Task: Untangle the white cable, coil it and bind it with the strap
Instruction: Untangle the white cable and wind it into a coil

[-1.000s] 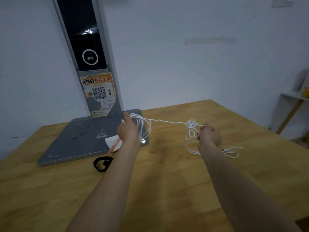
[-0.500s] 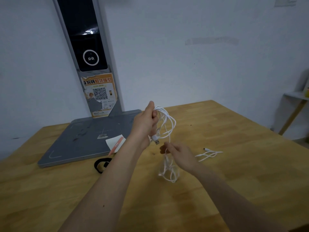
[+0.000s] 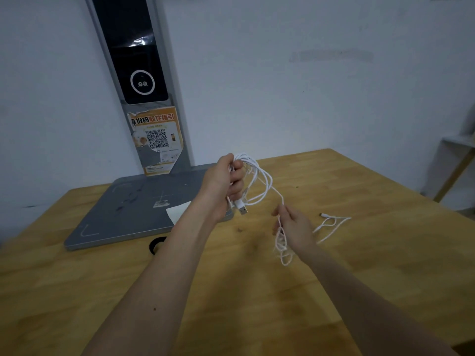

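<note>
Above the wooden table (image 3: 359, 265), the left hand (image 3: 223, 182) is raised with its fingers curled round several gathered loops of the white cable (image 3: 266, 185), gripping them at the top so the loops hang out to its right side. Just below that hand the cable's USB plug (image 3: 242, 207) dangles free, tilted downward. From the loops one strand runs down and to the right into the right hand (image 3: 293, 226), which sits lower and nearer the camera; its thumb and fingers pinch the strand, and a loose tangle of cable hangs beneath it, reaching the tabletop as far as the blur lets one judge. Beyond the right hand, further right, the cable's other end lies on the wood in a slack loop ending in a small connector (image 3: 322, 215). Under the left forearm, partly hidden by it, lies the black strap (image 3: 155, 246), just in front of the grey base plate (image 3: 123, 214) of an upright device (image 3: 136, 60) standing against the wall.
</note>
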